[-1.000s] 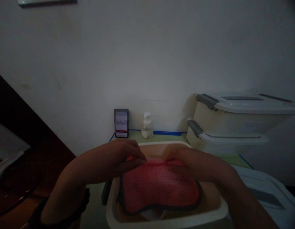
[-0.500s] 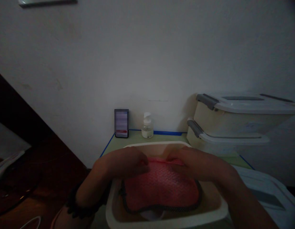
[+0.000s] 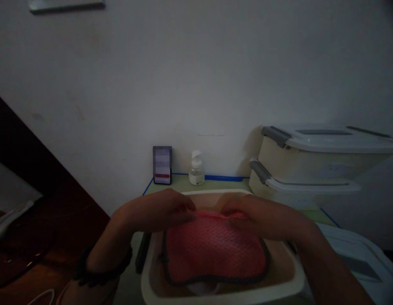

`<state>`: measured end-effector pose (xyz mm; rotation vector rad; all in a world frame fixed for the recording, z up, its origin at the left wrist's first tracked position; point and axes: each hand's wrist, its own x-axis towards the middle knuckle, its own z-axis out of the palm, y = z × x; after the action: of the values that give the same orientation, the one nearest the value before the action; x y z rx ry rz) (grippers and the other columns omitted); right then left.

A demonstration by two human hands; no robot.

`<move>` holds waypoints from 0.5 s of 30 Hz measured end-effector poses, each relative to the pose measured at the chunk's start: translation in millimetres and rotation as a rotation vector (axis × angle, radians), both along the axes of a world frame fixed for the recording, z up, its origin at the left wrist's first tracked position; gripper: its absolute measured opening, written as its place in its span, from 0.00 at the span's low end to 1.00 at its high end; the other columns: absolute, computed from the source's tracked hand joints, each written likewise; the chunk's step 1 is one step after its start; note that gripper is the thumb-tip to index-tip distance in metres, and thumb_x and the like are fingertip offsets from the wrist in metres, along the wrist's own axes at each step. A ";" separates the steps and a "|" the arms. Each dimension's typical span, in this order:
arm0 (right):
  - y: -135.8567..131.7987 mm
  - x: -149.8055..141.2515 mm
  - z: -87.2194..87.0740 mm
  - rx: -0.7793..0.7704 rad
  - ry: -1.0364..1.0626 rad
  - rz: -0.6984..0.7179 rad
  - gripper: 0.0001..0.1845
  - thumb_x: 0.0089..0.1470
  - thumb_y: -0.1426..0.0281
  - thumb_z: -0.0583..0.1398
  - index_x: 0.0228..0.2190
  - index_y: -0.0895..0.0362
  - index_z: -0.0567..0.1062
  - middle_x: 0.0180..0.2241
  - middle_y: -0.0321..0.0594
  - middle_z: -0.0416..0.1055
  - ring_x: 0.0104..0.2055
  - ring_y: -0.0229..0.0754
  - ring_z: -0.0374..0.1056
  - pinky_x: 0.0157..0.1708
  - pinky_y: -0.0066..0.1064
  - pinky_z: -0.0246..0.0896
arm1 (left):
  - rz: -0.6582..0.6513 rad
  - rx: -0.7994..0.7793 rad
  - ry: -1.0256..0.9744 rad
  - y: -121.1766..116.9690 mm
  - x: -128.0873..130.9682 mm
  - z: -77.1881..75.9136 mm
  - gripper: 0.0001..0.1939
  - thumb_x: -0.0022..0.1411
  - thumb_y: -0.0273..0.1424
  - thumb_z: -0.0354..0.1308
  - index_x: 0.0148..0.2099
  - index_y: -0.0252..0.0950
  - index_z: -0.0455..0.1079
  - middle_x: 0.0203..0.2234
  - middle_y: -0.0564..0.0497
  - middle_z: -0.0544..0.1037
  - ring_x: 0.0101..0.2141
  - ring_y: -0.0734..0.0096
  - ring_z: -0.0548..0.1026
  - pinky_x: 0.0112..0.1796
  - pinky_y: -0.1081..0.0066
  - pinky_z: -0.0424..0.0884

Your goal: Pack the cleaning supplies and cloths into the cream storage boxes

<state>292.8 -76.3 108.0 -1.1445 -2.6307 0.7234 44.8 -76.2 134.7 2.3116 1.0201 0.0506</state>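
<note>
A red cleaning cloth (image 3: 215,250) with a dark stitched edge hangs inside a cream plastic tub (image 3: 145,277). My left hand (image 3: 174,210) pinches the cloth's upper fold from the left. From the right, my right hand (image 3: 243,216) grips the same fold, thumb toward me. Both hands are closed on the cloth over the tub's far half. Under the cloth's near edge shows part of a white object (image 3: 202,289); the rest of it is hidden. A black band circles my left wrist.
A phone (image 3: 162,165) leans on the wall beside a clear pump bottle (image 3: 196,169). Two lidded storage boxes (image 3: 310,165) are stacked at the right, with a pale lid (image 3: 355,250) below them. Blue tape (image 3: 223,178) edges the green tabletop.
My left hand has shifted slightly up and left along the fold, its forearm swinging left. My right hand stays nearly in place, and the cloth's lower part has hardly moved.
</note>
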 end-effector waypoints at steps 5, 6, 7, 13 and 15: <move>-0.5 3.5 11.0 -0.073 -0.022 0.010 0.09 0.56 0.72 0.53 0.33 0.56 0.74 0.33 0.37 0.73 0.34 0.38 0.67 0.33 0.27 0.58 | 0.066 0.018 -0.018 -2.8 -8.5 3.1 0.16 0.65 0.37 0.48 0.48 0.37 0.72 0.39 0.49 0.79 0.37 0.67 0.76 0.36 0.74 0.67; -0.5 4.1 12.5 -0.067 -0.030 0.005 0.09 0.57 0.72 0.53 0.33 0.56 0.74 0.31 0.36 0.73 0.32 0.38 0.67 0.32 0.27 0.57 | 0.093 0.019 -0.029 -2.6 -8.7 2.4 0.17 0.64 0.38 0.49 0.49 0.36 0.71 0.41 0.48 0.79 0.38 0.67 0.76 0.37 0.74 0.68; -0.3 4.5 13.7 -0.056 -0.035 0.000 0.10 0.57 0.72 0.53 0.33 0.56 0.74 0.30 0.36 0.73 0.31 0.37 0.66 0.31 0.27 0.57 | 0.112 0.016 -0.035 -2.1 -8.4 1.6 0.18 0.64 0.38 0.49 0.50 0.35 0.70 0.42 0.47 0.78 0.39 0.67 0.76 0.38 0.73 0.68; 6.1 2.9 10.4 -0.020 0.016 -0.016 0.12 0.58 0.70 0.52 0.35 0.56 0.75 0.32 0.38 0.74 0.32 0.38 0.66 0.31 0.27 0.56 | 0.071 0.059 -0.015 3.8 -1.1 -2.8 0.16 0.64 0.37 0.48 0.46 0.35 0.72 0.38 0.47 0.79 0.36 0.65 0.76 0.36 0.71 0.68; 11.0 1.5 5.1 -0.017 0.039 0.004 0.12 0.58 0.71 0.52 0.35 0.57 0.75 0.31 0.37 0.74 0.31 0.37 0.66 0.30 0.26 0.55 | 0.086 0.087 -0.046 9.4 -0.3 -6.8 0.16 0.64 0.37 0.49 0.47 0.35 0.71 0.39 0.46 0.79 0.37 0.65 0.76 0.37 0.70 0.68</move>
<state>294.4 -65.3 113.0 -1.1189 -2.6001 0.7625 44.6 -66.8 127.9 2.3323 1.1130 0.1855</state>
